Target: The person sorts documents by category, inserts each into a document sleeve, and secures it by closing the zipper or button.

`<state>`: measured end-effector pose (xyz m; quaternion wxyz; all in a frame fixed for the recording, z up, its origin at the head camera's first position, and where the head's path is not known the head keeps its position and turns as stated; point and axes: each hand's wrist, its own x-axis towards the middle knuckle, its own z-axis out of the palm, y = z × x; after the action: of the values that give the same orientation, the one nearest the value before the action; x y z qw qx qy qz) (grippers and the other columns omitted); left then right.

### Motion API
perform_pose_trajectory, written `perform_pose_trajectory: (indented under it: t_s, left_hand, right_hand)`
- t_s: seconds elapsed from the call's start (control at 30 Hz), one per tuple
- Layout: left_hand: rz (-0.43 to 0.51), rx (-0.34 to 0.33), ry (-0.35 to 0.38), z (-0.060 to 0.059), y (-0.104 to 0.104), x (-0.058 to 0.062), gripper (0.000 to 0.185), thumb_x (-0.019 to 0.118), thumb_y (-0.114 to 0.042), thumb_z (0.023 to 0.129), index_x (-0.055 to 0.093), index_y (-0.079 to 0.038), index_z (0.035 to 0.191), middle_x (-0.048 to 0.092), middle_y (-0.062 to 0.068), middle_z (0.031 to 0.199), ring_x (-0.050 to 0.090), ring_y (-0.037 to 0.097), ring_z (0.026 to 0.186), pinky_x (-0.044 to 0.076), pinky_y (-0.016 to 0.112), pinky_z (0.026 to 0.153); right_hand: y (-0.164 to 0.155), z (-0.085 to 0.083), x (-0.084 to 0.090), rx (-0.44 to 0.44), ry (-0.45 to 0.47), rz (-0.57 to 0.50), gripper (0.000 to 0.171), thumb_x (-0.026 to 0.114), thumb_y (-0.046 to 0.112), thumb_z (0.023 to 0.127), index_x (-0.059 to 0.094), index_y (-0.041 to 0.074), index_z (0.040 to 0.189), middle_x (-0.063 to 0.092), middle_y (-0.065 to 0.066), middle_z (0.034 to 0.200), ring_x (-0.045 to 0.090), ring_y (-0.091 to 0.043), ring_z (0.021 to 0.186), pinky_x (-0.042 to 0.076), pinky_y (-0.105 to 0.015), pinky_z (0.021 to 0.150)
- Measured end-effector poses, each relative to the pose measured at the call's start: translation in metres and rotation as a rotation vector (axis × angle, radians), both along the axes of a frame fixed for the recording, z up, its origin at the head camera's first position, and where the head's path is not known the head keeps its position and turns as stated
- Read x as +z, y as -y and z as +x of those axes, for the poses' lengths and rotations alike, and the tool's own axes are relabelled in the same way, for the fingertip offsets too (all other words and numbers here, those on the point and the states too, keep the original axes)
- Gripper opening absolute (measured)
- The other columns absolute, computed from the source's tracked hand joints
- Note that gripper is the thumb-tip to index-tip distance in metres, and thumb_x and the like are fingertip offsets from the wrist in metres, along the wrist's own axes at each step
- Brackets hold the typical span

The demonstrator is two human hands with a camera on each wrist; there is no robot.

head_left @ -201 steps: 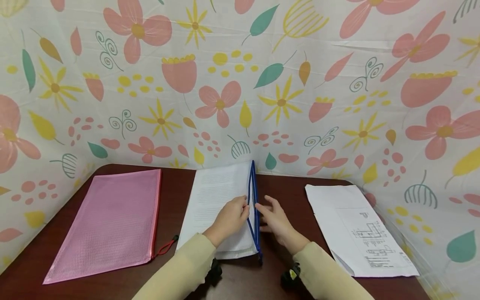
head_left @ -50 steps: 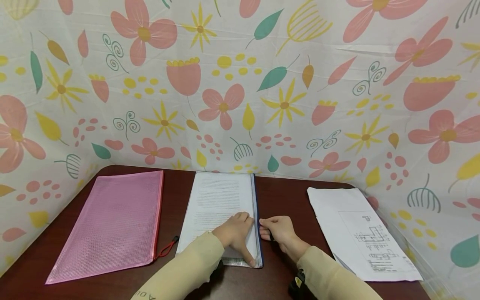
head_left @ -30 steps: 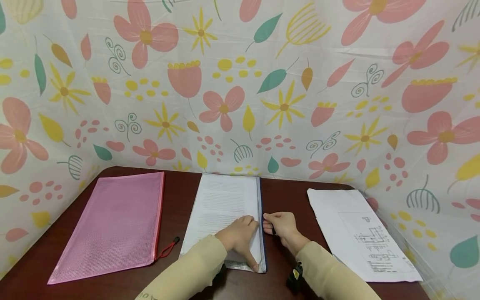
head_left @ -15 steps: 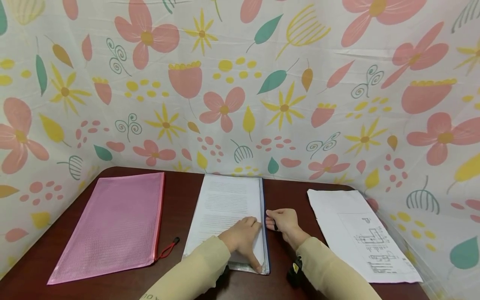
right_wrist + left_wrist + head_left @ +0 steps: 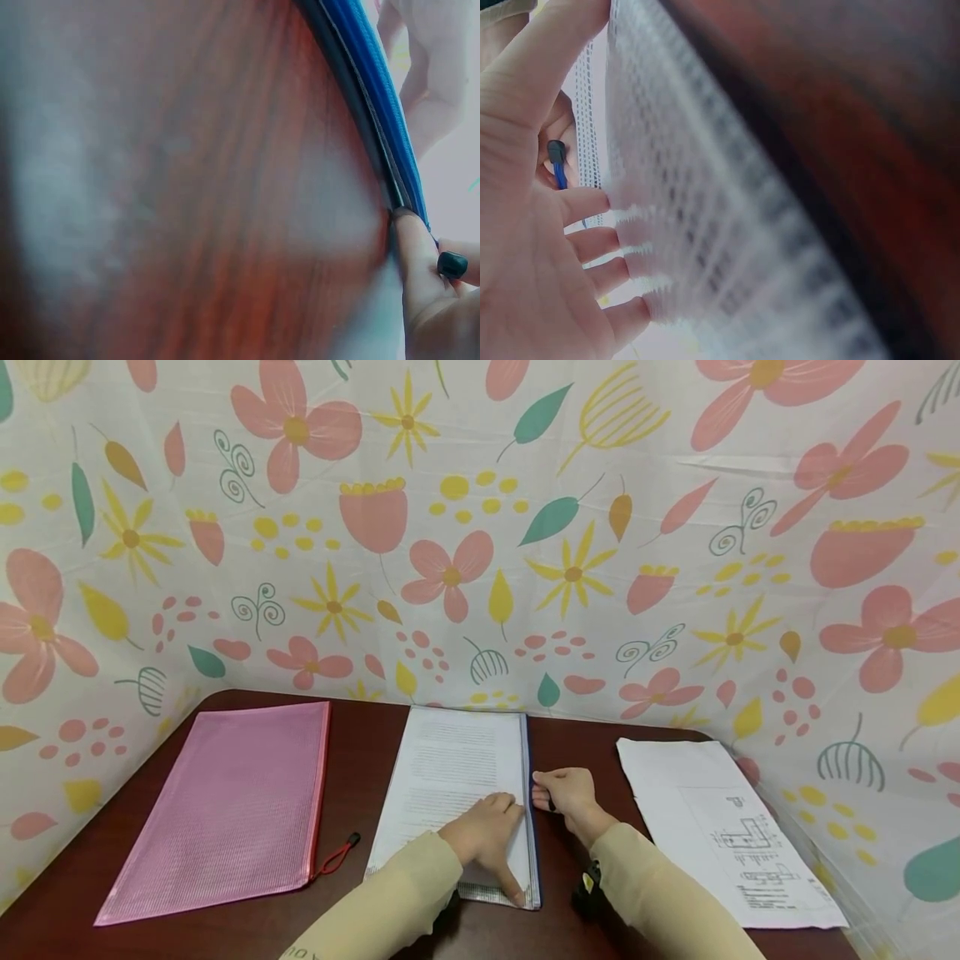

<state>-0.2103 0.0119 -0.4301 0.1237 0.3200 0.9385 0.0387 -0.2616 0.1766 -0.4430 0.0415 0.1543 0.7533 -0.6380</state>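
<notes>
A white mesh pouch [image 5: 450, 768] with printed sheets inside lies flat mid-table. A blue zipper [image 5: 527, 752] runs along its right edge. My left hand [image 5: 487, 828] presses down on the pouch's near right part with straight fingers, the thumb reaching to the near corner. My right hand [image 5: 561, 793] sits just right of the zipper, about halfway along it, and pinches the dark zipper pull [image 5: 452, 264] between thumb and forefinger. In the left wrist view, my left hand [image 5: 525, 262] lies spread on the mesh and the pull [image 5: 555, 154] shows beyond it.
A pink mesh pouch [image 5: 225, 802] with a red zipper and red pull cord [image 5: 337, 853] lies at the left. White sheets [image 5: 712, 818] with a printed plan lie at the right. A floral cloth [image 5: 480, 527] walls in the dark wooden table [image 5: 577, 743].
The pouch mouth, held open at first, now lies flat. My right hand has slid the pull away from me along the zipper. The left hand stays pressed on the pouch.
</notes>
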Motion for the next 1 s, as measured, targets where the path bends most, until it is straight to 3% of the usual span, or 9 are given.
perform_pose_trajectory:
  t_s: [1.0]
  left_hand:
    - [-0.016, -0.010, -0.013, -0.001, 0.000, 0.001, 0.127, 0.076, -0.076, 0.046, 0.033, -0.010, 0.145, 0.033, 0.009, 0.148, 0.031, 0.024, 0.138, 0.032, 0.037, 0.113]
  right_hand:
    - [0.003, -0.032, 0.003, -0.062, -0.009, -0.041, 0.031, 0.063, 0.006, 0.088, 0.061, -0.018, 0.108, 0.065, -0.007, 0.064, 0.064, -0.011, 0.057, 0.057, -0.028, 0.057]
